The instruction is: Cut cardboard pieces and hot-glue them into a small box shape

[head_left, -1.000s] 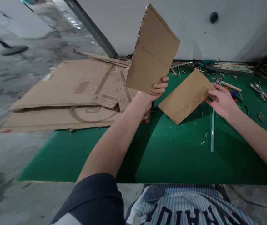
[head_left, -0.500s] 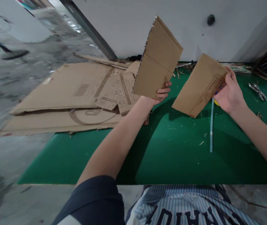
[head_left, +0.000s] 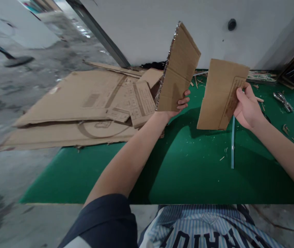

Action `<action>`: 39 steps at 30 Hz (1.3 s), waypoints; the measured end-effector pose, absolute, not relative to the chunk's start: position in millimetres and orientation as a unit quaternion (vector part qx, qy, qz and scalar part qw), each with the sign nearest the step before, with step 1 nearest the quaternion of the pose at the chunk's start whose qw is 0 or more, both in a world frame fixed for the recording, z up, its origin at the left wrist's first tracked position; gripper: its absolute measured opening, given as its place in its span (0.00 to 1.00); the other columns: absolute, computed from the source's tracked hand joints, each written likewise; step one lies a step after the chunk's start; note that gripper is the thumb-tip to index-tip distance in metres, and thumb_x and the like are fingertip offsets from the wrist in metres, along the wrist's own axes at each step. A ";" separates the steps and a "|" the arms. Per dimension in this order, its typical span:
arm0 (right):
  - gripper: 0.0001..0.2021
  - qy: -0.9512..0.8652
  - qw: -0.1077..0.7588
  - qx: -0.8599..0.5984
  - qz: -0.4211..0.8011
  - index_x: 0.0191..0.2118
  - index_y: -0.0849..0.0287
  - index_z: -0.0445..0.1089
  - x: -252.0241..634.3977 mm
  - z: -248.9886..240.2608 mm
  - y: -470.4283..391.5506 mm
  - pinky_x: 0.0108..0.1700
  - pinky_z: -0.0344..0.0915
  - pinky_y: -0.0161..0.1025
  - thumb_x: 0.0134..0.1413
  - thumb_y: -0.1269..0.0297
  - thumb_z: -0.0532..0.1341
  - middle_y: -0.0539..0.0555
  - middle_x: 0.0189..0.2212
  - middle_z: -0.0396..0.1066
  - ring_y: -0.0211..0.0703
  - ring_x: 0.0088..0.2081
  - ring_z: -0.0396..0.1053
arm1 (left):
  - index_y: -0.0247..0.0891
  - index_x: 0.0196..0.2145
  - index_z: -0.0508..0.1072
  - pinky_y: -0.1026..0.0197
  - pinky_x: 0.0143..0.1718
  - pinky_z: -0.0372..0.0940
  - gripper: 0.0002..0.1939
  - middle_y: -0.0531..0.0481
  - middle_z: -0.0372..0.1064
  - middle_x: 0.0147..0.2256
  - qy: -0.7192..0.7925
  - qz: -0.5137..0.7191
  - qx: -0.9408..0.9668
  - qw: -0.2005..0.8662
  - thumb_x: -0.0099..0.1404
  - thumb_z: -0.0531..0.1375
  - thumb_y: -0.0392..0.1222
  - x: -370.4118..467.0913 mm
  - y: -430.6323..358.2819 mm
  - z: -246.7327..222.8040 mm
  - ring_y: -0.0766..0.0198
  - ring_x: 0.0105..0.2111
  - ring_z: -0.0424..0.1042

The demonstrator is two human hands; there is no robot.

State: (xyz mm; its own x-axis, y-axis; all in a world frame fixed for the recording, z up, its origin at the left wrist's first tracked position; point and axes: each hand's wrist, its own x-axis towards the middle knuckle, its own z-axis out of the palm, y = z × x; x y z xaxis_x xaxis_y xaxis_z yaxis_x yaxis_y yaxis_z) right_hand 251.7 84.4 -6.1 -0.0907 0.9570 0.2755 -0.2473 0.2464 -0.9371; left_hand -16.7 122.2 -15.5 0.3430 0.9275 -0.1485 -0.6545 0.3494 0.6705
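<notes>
A folded cardboard piece (head_left: 180, 69) with a dark, shiny left edge stands tilted up in my left hand (head_left: 180, 104), whose fingers wrap round its lower right side. My right hand (head_left: 247, 106) pinches a second, flatter cardboard piece (head_left: 220, 93) by its right edge, over a printed box outline. The two pieces are apart, both held above the green table (head_left: 188, 172). Part of my left hand is hidden behind its cardboard.
Large flattened cardboard sheets (head_left: 72, 96) with smaller pieces on top cover the table's left side. A pale blue strip (head_left: 233, 148) lies below my right hand. Metal tools (head_left: 283, 101) and scraps lie at the right, before the white wall (head_left: 149, 34).
The right cardboard piece has turned more upright and moved slightly left. The left piece has swung to a narrower angle, its shiny edge shifted right. Both hands keep their hold.
</notes>
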 end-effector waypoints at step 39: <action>0.15 -0.708 0.547 -0.370 0.249 0.50 0.39 0.71 257.1 9.8 60.5 0.69 0.53 0.59 0.57 0.48 0.63 0.48 0.56 0.70 0.57 0.66 0.58 | 0.36 0.37 0.69 0.71 0.12 0.48 0.16 0.51 0.65 0.27 0.264 0.481 0.208 0.810 0.75 0.44 0.41 -9.6 122.0 -35.4 0.75 0.16 0.54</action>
